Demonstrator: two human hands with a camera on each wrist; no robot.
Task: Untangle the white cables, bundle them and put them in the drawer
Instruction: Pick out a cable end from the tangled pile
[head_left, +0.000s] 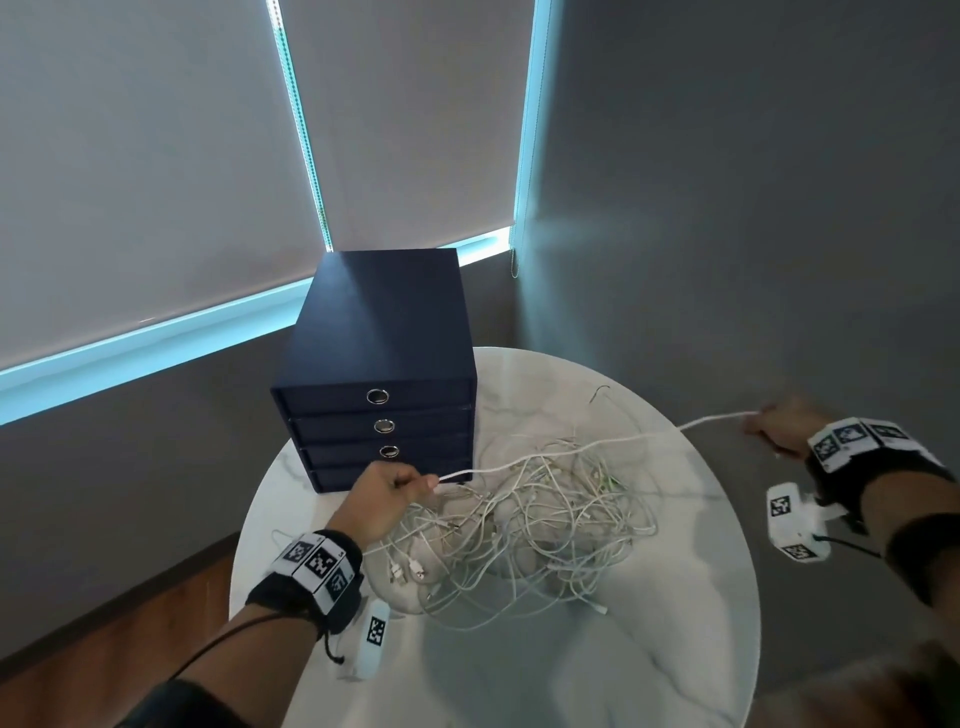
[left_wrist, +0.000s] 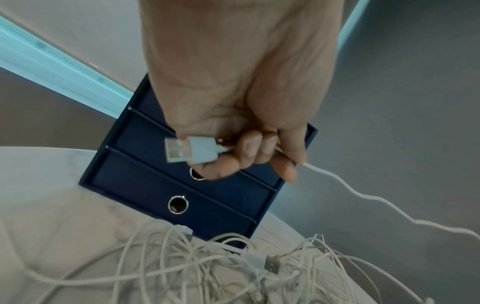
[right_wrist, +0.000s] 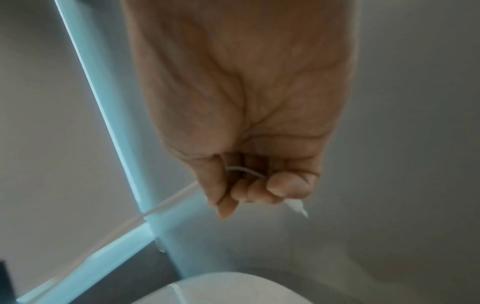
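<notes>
A tangled heap of white cables (head_left: 540, 519) lies on the round white table (head_left: 649, 623), in front of a dark blue drawer unit (head_left: 382, 364) whose drawers are closed. One white cable (head_left: 587, 447) is stretched above the heap between my hands. My left hand (head_left: 400, 491) grips its USB plug end (left_wrist: 191, 152), just in front of the lower drawers. My right hand (head_left: 779, 423) is out past the table's right edge and pinches the other end (right_wrist: 244, 171), with a small white plug tip (right_wrist: 297, 206) sticking out past the fingers.
The drawer unit stands at the table's back left, with ring pulls (head_left: 377, 396) on its fronts. Grey walls and window blinds (head_left: 156, 156) close in behind. Wooden floor (head_left: 130, 623) shows at lower left.
</notes>
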